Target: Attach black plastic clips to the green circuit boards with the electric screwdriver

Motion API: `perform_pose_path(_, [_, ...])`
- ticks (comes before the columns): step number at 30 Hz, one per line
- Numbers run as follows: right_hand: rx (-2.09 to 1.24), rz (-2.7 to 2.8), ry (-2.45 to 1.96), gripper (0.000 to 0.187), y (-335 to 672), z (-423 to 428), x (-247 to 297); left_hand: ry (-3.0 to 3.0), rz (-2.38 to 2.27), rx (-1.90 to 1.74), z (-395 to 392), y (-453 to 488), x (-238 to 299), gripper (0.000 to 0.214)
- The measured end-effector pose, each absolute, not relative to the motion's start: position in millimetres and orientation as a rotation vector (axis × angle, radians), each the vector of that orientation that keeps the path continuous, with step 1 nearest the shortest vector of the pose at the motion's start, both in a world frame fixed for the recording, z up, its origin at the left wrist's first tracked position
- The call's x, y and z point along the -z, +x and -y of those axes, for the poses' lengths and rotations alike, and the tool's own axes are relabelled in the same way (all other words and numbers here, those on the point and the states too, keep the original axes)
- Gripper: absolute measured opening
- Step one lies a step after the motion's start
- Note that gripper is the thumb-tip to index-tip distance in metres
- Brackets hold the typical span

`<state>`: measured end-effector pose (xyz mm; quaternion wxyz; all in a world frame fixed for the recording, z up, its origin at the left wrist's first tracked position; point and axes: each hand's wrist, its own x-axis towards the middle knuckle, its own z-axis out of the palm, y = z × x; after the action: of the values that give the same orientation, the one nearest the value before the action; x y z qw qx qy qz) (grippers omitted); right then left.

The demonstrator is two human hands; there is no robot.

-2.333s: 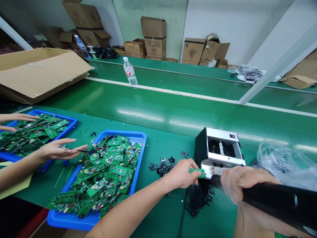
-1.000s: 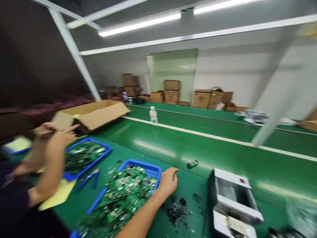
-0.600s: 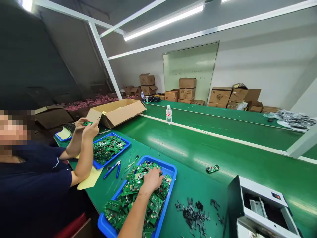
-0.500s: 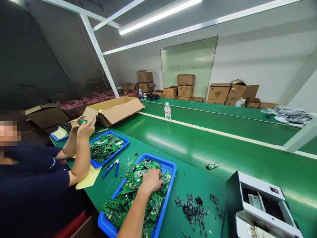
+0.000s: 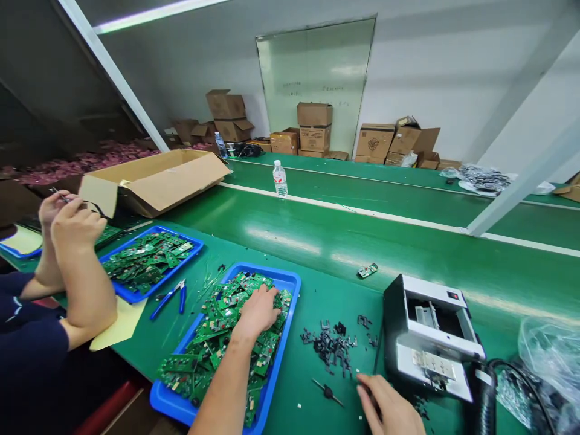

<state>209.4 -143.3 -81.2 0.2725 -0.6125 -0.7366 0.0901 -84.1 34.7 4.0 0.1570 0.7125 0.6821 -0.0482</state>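
Observation:
My left hand (image 5: 257, 312) is over the blue tray (image 5: 294, 302) of green circuit boards (image 5: 217, 323). Its fingertips touch the boards near the tray's far right side, thumb apart from the fingers; I see no board lifted in it. At the bottom edge, my right hand (image 5: 390, 406) is low over the green table, thumb and forefinger apart, with nothing visible between them. Beside it lie small black plastic parts (image 5: 333, 347) in a loose heap and a thin dark screwdriver-like tool (image 5: 328, 391). A white and black machine (image 5: 437, 326) with a red switch stands just beyond.
A co-worker's hands (image 5: 72, 223) hold a small tool at left, near a second tray (image 5: 199, 244) of boards. Blue-handled cutters (image 5: 170, 299) lie between the trays. A single board (image 5: 367, 270), a bottle (image 5: 280, 180), an open carton (image 5: 176, 181) and plastic bags (image 5: 553, 362) are also around.
My view has tilted down and turned right. My right hand has come into view at the bottom. My left hand stays among the boards. The co-worker's hands now hold a tool instead of a board.

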Motion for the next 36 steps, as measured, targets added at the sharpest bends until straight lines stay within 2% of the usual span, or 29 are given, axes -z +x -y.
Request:
perform_pose_path(4, [-0.233, 2.001, -1.714, 0.023, 189.2, 118.9, 79.3, 2.047, -1.916, -0.091, -39.1, -93.3, -9.6, 0.037])
perform_pose_path(10, [-0.278, 1.991, -1.725, 0.020, 171.3, 94.5, 88.2, 1.973, -1.941, -0.496, -44.3, -99.6, -10.9, 0.034])
perform_pose_path(13, [-0.355, 1.939, -1.722, 0.019, 167.9, 91.7, 96.2, 1.859, -1.767, -0.670, -44.6, -96.4, -9.2, 0.030])
perform_pose_path(18, [-0.582, 1.811, -1.676, 0.017, 169.1, 95.0, 101.5, 1.460, -1.311, -0.800, -40.7, -68.3, -0.3, 0.036])
perform_pose_path(27, [-1.180, 1.463, -1.364, 0.030, 191.1, 115.4, 64.5, 0.989, -0.805, -0.546, -6.0, 2.3, 20.4, 0.050])
perform_pose_path(36, [-1.134, 1.086, -1.328, 0.032, 212.9, 150.0, 54.9, 0.926, -0.594, -0.182, 29.6, 29.0, 33.5, 0.052])
